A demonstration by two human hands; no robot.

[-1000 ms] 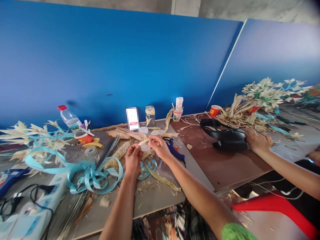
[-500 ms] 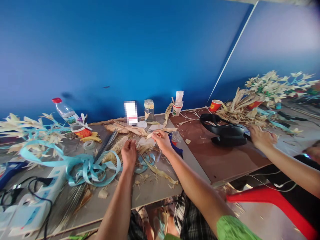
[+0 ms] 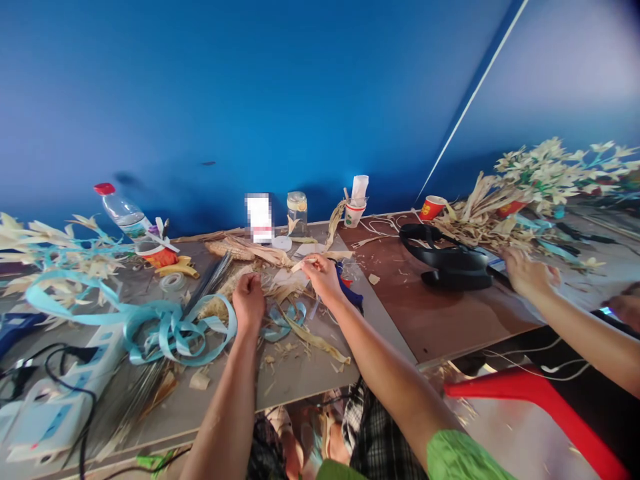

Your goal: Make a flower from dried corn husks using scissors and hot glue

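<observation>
In the middle of the frame, the right hand holds a pale husk strip between its fingertips, above the table. The left hand is to the left of it and apart from the strip; its fingers are bent inward, and I cannot tell if there is something in them. Just beside this left hand lie a corn cob and a tangled light-blue ribbon, with a bundle of thin grey rods close to both. A blue-handled tool is partly hidden behind the right wrist. Farther back, near the blue wall, a glass jar stands upright. At the right of the frame, the hand of another person is near a black headset.
</observation>
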